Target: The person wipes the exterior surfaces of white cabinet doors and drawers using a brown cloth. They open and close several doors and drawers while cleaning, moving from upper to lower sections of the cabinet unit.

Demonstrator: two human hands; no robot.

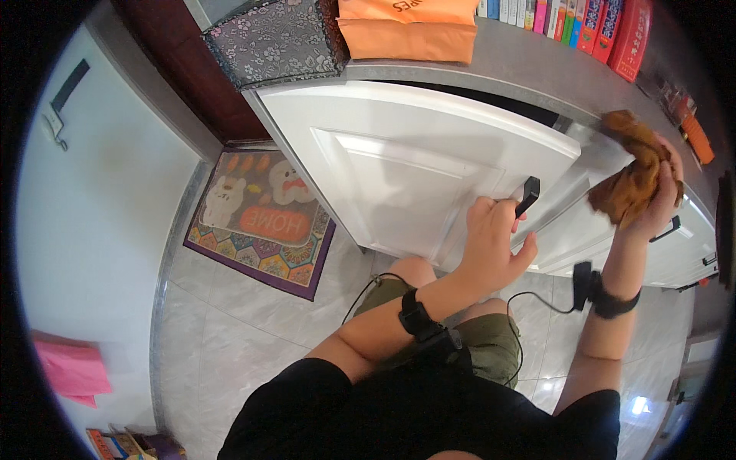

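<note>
My left hand (493, 238) is at the black handle (530, 192) of a white panelled cabinet door (402, 155). Its fingers curl behind the handle's lower end, and the thumb points away from it. The door stands slightly ajar, with a dark gap under the countertop. To the right, my right hand (661, 198) holds a crumpled brown cloth (629, 178), raised near the countertop edge in front of the neighbouring cabinet front. The cloth hides part of the fingers.
On the grey countertop (517, 57) stand an orange paper bag (408, 40), a floral cloth cover (282, 46) and a row of books (595, 29). Doormats (259, 213) lie at left on the tiled floor. Cables hang from both wrist straps. A white door (109, 172) stands far left.
</note>
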